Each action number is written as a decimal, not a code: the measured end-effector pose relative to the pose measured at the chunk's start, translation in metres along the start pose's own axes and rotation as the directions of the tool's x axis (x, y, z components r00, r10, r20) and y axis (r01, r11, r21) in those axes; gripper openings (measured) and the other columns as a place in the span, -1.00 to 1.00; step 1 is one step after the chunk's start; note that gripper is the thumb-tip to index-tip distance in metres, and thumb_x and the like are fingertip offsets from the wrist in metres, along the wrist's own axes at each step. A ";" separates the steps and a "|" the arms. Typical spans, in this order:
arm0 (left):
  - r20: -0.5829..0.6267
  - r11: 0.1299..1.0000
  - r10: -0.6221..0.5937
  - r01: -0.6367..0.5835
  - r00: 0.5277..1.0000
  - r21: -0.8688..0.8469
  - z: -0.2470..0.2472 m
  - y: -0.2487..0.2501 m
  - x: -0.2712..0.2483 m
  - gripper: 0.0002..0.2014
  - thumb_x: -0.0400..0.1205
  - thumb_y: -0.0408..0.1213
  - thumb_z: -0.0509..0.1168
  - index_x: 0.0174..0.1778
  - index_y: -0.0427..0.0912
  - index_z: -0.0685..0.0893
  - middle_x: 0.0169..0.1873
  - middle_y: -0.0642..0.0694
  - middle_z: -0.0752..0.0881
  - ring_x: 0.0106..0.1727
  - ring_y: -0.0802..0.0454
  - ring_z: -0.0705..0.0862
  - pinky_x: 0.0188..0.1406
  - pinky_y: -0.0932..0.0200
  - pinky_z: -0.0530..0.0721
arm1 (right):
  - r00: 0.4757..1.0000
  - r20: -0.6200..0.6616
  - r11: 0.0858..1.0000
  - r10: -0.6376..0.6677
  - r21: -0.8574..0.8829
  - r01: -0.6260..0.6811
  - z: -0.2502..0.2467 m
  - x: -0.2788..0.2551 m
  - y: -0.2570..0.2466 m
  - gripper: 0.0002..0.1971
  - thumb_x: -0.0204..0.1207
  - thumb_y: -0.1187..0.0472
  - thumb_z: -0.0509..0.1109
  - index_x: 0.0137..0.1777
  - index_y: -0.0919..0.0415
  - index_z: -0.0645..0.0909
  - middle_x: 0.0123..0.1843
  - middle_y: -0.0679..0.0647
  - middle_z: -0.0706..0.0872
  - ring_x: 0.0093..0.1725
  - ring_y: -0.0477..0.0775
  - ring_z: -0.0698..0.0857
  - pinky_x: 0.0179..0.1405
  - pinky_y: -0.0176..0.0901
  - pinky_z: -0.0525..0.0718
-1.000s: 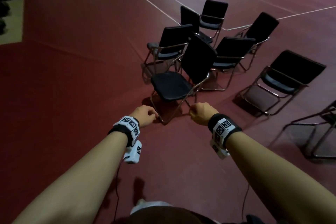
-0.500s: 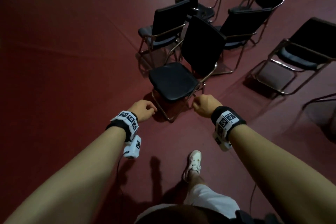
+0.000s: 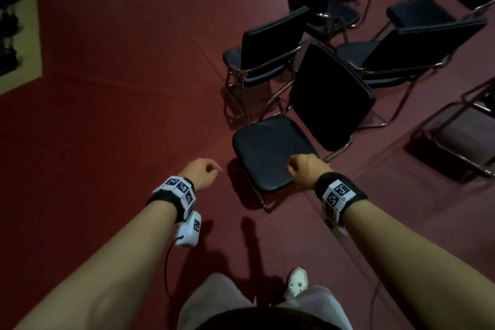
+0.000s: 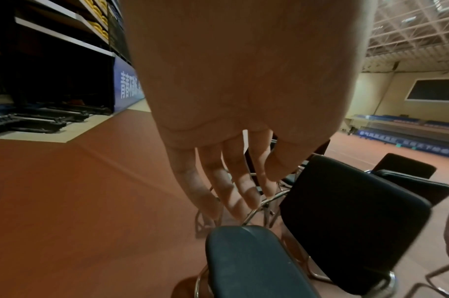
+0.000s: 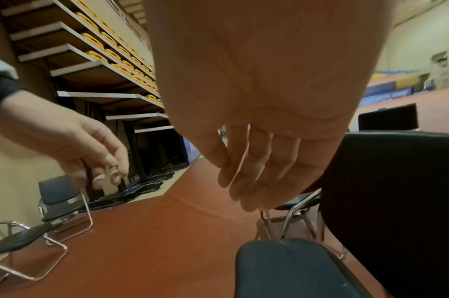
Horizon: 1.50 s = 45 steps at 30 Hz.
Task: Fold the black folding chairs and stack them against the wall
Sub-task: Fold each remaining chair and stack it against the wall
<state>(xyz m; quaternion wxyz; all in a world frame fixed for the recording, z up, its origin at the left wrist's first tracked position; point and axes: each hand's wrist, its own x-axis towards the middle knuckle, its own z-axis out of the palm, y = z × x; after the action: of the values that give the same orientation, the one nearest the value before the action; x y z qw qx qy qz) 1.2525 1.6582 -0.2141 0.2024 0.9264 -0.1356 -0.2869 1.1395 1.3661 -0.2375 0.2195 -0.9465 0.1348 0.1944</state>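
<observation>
Hovering empty and loosely curled, the left hand and right hand framed the nearest black folding chair at frame centre, probably to fold its unfolded seat.

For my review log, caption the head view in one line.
Both empty hands, left and right, reach toward the nearest unfolded black chair.

Both forearms bare, no sleeves. Black wristband behind the right hand, white blocks with black square-pattern tags on it. Same band behind the left hand, plus a white tagged module under the wrist with a thin black cable. Light trousers, white shoe.
</observation>
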 end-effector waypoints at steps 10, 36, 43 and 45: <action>0.120 0.998 -0.066 0.066 0.991 -0.004 -0.024 -0.029 0.181 -0.79 0.68 -0.23 0.28 -0.19 0.17 0.72 0.02 0.03 0.83 0.06 0.01 0.77 0.21 0.09 0.71 | 0.994 0.103 0.993 0.030 -0.120 -0.018 -0.031 0.159 -0.028 -0.81 0.58 0.07 0.19 -0.05 0.07 0.62 -0.03 0.06 0.56 -0.02 0.25 0.68 -0.03 0.08 0.74; 0.387 0.783 -0.534 0.613 0.752 -0.110 0.112 -0.068 0.424 -0.54 0.71 -0.21 0.24 0.48 -0.39 0.51 0.39 -0.33 0.62 0.34 -0.29 0.66 0.26 -0.17 0.72 | 0.941 0.334 0.998 0.057 -0.019 -0.054 0.073 0.387 0.043 -0.63 0.65 0.06 0.25 0.40 0.11 0.58 0.33 0.19 0.57 0.32 0.36 0.56 0.19 0.11 0.65; 0.421 0.672 -0.615 0.722 0.667 -0.163 0.202 -0.091 0.445 -0.25 0.66 0.05 0.35 0.64 -0.33 0.29 0.53 -0.34 0.50 0.47 -0.30 0.57 0.38 -0.12 0.63 | 0.896 0.432 0.995 0.097 -0.041 -0.088 0.148 0.406 0.086 -0.52 0.62 0.07 0.27 0.54 0.11 0.49 0.42 0.18 0.49 0.36 0.35 0.47 0.36 0.16 0.57; 0.430 0.656 -0.614 0.731 0.662 -0.189 0.221 -0.099 0.448 -0.25 0.61 0.06 0.41 0.61 -0.31 0.38 0.48 -0.31 0.56 0.43 -0.28 0.61 0.35 -0.04 0.64 | 0.889 0.441 0.993 0.121 -0.058 -0.106 0.156 0.407 0.094 -0.48 0.60 0.05 0.23 0.56 0.10 0.46 0.43 0.17 0.47 0.34 0.36 0.46 0.37 0.16 0.55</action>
<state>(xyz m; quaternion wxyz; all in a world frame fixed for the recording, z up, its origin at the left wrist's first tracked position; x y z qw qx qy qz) 1.4941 1.5154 -0.6385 0.2131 0.7963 0.2437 -0.5109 1.4205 1.2889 -0.5749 0.2173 -0.8711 0.1329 0.4198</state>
